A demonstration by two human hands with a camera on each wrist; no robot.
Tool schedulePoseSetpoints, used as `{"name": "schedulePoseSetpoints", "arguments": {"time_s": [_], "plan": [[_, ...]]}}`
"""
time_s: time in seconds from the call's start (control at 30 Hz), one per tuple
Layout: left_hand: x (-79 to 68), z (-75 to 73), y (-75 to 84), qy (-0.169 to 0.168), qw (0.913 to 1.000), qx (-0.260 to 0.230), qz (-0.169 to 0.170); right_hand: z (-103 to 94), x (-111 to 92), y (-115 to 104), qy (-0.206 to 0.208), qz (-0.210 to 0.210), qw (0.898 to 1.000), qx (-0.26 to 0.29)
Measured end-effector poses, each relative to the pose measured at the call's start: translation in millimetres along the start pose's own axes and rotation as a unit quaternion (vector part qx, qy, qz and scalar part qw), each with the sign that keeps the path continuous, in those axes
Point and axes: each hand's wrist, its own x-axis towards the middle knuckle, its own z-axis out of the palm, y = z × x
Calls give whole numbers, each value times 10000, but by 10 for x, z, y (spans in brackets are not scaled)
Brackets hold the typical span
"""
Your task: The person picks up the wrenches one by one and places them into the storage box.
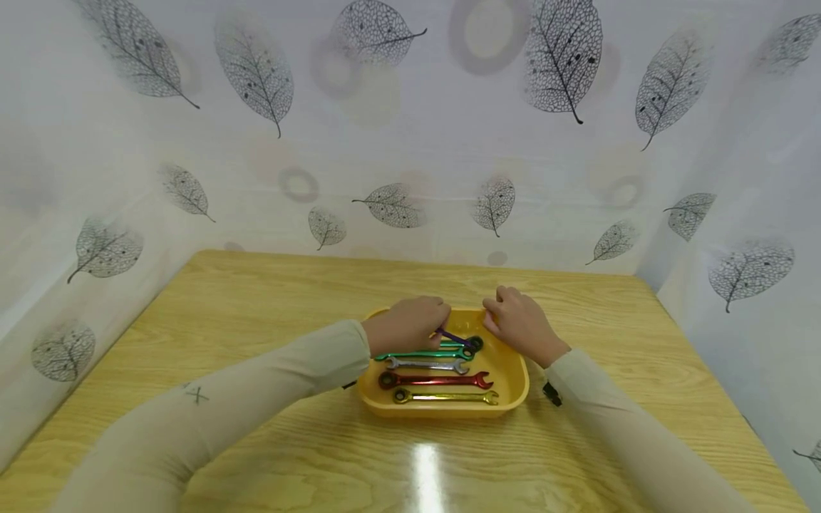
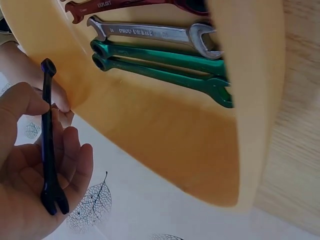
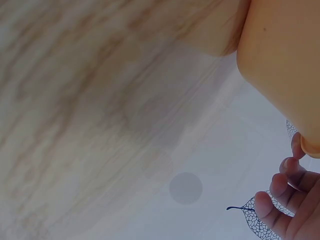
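Observation:
My left hand (image 1: 407,324) pinches a dark purple combination wrench (image 2: 48,135) between thumb and fingers, above the far side of a yellow plastic tray (image 1: 442,412). In the left wrist view the wrench lies across the palm, its open end towards the heel of the hand. My right hand (image 1: 519,324) grips the tray's far right rim, a finger under the lip in the right wrist view. Inside the tray lie a gold wrench (image 1: 445,397), a red wrench (image 1: 435,380), a silver wrench (image 1: 426,365) and two green wrenches (image 2: 160,55), roughly parallel.
The tray stands on a wood-grain table (image 1: 308,456). A white curtain (image 1: 436,142) with leaf prints hangs behind the table and along both sides. A small black object (image 1: 551,394) shows by the right wrist.

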Motion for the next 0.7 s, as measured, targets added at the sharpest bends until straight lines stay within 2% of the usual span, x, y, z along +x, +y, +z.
{"name": "schedulePoseSetpoints", "arguments": {"time_s": [0.43, 0.7], "plan": [[275, 165, 4, -431, 9990, 129, -76, -1, -1, 5, 15, -26, 10000, 5], [341, 188, 71, -893, 9956, 197, -183, 0, 2, 4, -52, -12, 10000, 54]]}}
